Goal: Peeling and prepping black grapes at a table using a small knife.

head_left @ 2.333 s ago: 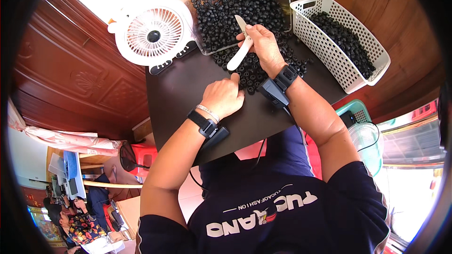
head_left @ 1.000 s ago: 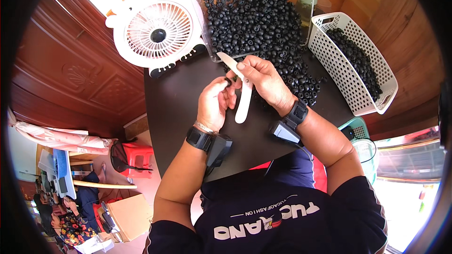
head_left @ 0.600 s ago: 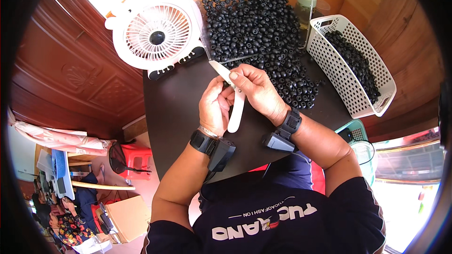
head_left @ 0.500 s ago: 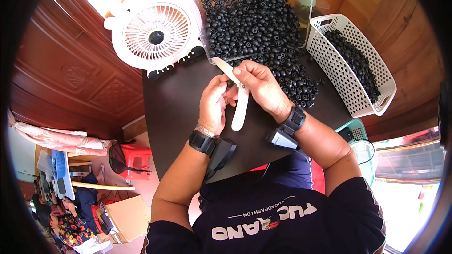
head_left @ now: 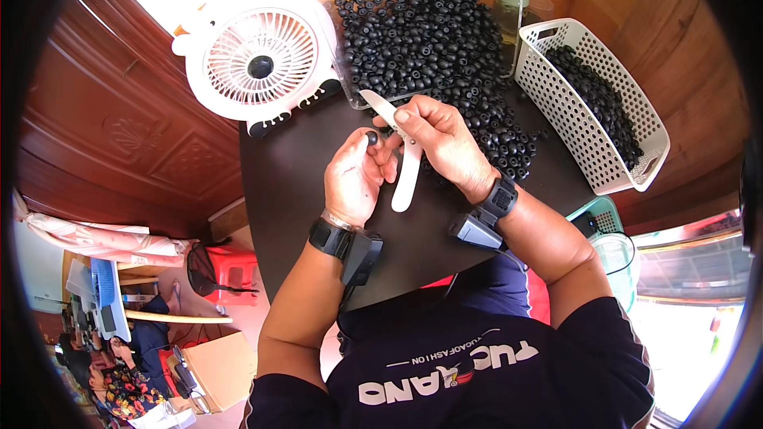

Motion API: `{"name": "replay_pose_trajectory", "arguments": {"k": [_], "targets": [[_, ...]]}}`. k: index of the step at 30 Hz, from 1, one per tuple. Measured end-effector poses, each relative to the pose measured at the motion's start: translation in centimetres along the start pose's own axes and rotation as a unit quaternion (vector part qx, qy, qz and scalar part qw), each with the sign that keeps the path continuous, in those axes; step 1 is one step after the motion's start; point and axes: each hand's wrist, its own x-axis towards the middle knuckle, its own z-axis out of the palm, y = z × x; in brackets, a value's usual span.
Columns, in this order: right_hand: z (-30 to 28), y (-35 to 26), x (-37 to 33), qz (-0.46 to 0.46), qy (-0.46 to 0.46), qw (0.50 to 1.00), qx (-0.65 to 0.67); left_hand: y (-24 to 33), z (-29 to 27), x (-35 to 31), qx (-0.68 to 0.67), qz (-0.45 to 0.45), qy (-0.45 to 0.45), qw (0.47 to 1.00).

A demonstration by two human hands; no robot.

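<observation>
My left hand (head_left: 354, 179) is turned palm up. Between its thumb and fingertips it pinches a small rounded black part (head_left: 371, 137). My right hand (head_left: 445, 143) is closed around a white folding knife (head_left: 408, 175), thumb on top near the pivot. The blade points up and left, and the handle hangs down past the fingers. Some of my fingers are hidden behind the knife. Just beyond my hands lies a big heap of similar black parts (head_left: 421, 40), spilling from a clear plastic bin (head_left: 520, 0) onto the dark table (head_left: 294, 183).
A white fan (head_left: 261, 67) stands left of the bin. To the right is a white perforated basket (head_left: 588, 119) holding more black parts. A teal basket (head_left: 604, 214) sits lower right. On the left are a red stool (head_left: 230, 274) and another person (head_left: 123, 385).
My left hand has opened outward and drawn slightly left, away from the knife, so the black part shows more. My right hand keeps the knife in nearly the same place.
</observation>
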Motion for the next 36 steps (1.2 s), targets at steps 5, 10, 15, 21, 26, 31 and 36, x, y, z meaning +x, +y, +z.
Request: {"name": "replay_pose_trajectory", "arguments": {"k": [5,10,15,21,26,31,36], "targets": [[0.4,0.2,-0.4,-0.037,-0.026,0.997,-0.066,-0.2,-0.4,0.2,-0.054,0.009,-0.021,0.998],[1.2,0.4,-0.7,-0.147,-0.056,0.958,-0.241,-0.1,-1.9,0.0,-0.116,-0.037,-0.01,0.993],[1.5,0.1,-0.7,-0.22,-0.039,0.921,-0.318,-0.2,-3.0,0.2,-0.168,-0.039,-0.095,0.98],[1.5,-0.2,-0.6,-0.249,-0.049,0.921,-0.296,1.0,0.9,-0.5,-0.125,-0.033,0.06,0.99],[1.0,0.4,-0.6,-0.241,-0.081,0.938,-0.237,1.1,1.7,-0.3,-0.083,-0.031,0.125,0.988],[1.1,-0.3,-0.7,-0.025,-0.075,0.995,0.055,1.1,0.7,-0.4,-0.073,-0.007,-0.064,0.995],[1.1,-0.8,-0.9,0.067,-0.051,0.99,0.11,1.0,1.6,-0.7,-0.087,-0.031,-0.08,0.993]]}}
